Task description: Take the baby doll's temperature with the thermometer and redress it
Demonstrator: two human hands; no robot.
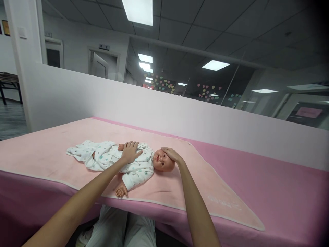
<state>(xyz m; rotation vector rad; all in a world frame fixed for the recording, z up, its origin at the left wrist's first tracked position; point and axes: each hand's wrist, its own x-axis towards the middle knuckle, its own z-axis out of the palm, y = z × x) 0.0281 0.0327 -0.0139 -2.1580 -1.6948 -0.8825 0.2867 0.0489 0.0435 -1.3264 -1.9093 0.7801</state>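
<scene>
A baby doll [159, 163] lies on its back on a light pink blanket, its head toward the right. It wears a white patterned sleepsuit [138, 173]. My left hand [130, 152] rests flat on the doll's chest, fingers spread, near its far hand. Against the top of the doll's head lies my right hand [171, 153], fingers stretched out over the forehead. The doll's near arm stretches toward me, its hand [121, 189] close to the blanket's front edge. Neither of my hands is wrapped round anything.
The pink blanket [59, 144] covers much of a table with a darker pink cloth [246, 175]. A low white wall [159, 109] runs along the far side, with glass above it. My legs [115, 226] are under the table's front edge.
</scene>
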